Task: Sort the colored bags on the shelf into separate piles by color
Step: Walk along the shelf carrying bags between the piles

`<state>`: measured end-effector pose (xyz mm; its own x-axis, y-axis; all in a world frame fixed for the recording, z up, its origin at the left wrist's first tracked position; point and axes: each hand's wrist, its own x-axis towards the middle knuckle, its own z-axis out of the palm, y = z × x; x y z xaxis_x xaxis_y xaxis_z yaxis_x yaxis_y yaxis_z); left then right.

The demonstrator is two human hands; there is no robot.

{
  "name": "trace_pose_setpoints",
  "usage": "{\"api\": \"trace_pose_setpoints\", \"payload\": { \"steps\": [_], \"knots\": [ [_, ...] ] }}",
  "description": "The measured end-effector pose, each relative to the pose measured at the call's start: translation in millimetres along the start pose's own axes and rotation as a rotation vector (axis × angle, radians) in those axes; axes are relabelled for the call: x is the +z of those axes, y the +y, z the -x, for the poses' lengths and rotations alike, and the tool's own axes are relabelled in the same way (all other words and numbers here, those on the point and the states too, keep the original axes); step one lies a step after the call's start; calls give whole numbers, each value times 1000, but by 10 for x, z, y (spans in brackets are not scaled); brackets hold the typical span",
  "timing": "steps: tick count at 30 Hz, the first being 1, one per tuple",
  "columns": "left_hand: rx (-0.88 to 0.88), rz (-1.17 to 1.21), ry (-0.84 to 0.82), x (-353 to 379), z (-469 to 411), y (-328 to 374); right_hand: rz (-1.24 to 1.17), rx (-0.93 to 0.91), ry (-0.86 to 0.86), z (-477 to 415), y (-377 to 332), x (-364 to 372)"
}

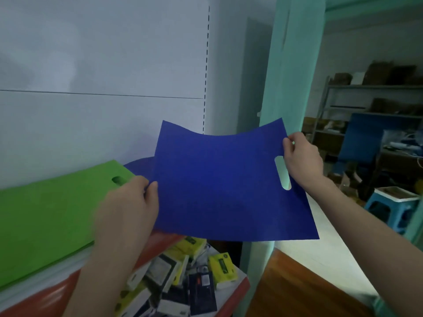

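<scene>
A flat blue bag (219,179) with an oval handle hole hangs in the air above the shelf's right end, sagging in the middle. My left hand (130,209) pinches its left edge. My right hand (302,159) grips its right edge beside the handle hole. A pile of green bags (50,216) lies on the shelf at the left. Behind the held bag, part of another blue bag (139,167) shows on the shelf.
The shelf has a red front edge (52,294) and a white back panel (103,65). Below it lies a lower shelf with several yellow and dark boxes (183,275). A teal pillar (290,76) stands at right, with a blue stool (391,209) and storage racks (366,106) beyond.
</scene>
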<state>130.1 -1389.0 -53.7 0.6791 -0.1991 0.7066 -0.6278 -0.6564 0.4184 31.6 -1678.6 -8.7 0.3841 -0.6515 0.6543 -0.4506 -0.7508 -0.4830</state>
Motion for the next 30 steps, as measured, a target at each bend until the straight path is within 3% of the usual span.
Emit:
{"api": "trace_pose_setpoints", "payload": {
  "steps": [17,30],
  "knots": [
    [-230,-621,-132,430,-401,169,-135,-251,-152,-1476,-373,1437],
    [-432,-842,-266,850,-656,395,-16,-414,-523,-1906,-406,2220]
  ]
}}
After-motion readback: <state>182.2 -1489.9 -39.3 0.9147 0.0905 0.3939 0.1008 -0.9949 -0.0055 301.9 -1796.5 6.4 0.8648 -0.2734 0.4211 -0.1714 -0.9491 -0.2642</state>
